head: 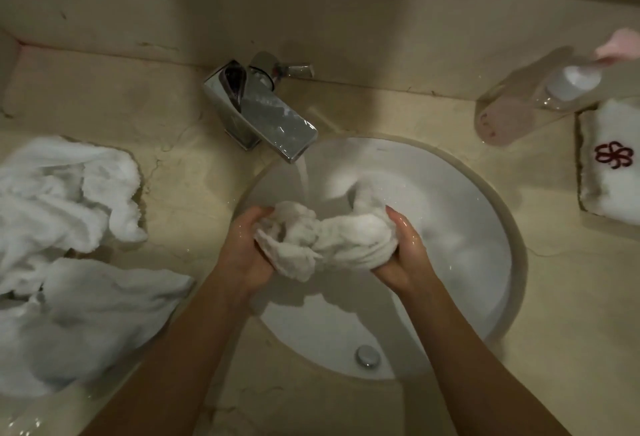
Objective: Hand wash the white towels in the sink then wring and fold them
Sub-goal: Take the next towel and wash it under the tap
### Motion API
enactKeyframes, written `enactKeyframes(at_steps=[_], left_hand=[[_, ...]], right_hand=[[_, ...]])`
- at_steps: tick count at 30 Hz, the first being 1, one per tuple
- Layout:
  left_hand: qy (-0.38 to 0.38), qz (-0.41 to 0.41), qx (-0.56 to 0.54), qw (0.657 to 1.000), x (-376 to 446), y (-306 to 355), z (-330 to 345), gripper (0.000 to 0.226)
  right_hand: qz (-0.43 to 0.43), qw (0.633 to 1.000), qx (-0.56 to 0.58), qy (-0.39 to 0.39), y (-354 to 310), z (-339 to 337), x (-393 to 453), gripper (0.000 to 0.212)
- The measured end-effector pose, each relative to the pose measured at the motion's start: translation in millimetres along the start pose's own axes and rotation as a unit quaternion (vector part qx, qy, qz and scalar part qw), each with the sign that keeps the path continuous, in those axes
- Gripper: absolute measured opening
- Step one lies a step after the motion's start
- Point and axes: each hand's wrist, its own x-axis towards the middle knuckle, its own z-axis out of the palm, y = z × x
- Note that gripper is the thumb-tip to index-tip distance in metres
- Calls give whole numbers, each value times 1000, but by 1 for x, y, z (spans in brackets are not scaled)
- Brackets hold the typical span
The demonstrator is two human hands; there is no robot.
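Towel in hand: we see one white towel [325,241] bunched into a wet rope over the sink [485,214], near the centre of the bowl and just below the water stream [304,179].
Left hand [249,248]: at 9 o'clock of the bundle, fingers curled round its left end.
Right hand [403,248]: at 3 o'clock of the bundle, fingers and thumb wrapped tight round the right end; a tail of cloth rises past it toward 12 o'clock.
Faucet [263,117]: at 11 o'clock of the bowl, running; the stream lands just behind the towel.
Drain plug [367,356]: at 6 o'clock of the bowl; we cannot tell whether it is seated, since the view is dim and soft.
Waiting towels: a crumpled white pile [69,245] on the countertop [346,408] at 9 o'clock, well apart from the sink.
Other items: a folded towel with a red emblem [614,172] at 3 o'clock; a clear bottle [540,99] lying at 2 o'clock.
Step, as we judge it: rinsing or scrubbing, possibly the first twist of a wring.
Handling: soaked terry should be heavy for its size, limp, and slightly slippery if soapy; it will sag wherever unsupported.
Where to hold: we would grip both ends with full fists, close to the twisted middle, and keep the bundle low over the bowl.
Risk: drips on the counter; the loose tail could slip free mid-twist.
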Motion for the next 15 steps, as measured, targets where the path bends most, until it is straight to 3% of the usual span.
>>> enactKeyframes(at_steps=[1, 3, 5, 7, 10, 13, 15], left_hand=[[-40, -46, -6, 998, -2, 1, 1, 43], [-58, -99, 88, 990, 2, -10, -2, 30], [0, -95, 172, 981, 8, -21, -4, 22], [36, -92, 132, 986, 14, -22, -11, 34], [-1, -92, 114, 989, 15, -16, -25, 49], [45, -32, 356, 933, 12, -20, -35, 42], [108, 36, 415, 903, 12, -22, -32, 39]], right_hand=[[13, 1000, -11, -10, 3, -4, -2, 65], [9, 1000, -19, -6, 8, -8, -1, 75], [-19, 999, -35, 36, 9, -6, 2, 57], [-43, 996, -42, 59, 5, -6, 3, 43], [-48, 994, -62, 79, -8, -11, -2, 36], [-25, 994, -82, 71, -21, -14, -15, 31], [-9, 996, -78, 52, -22, -13, -21, 32]])
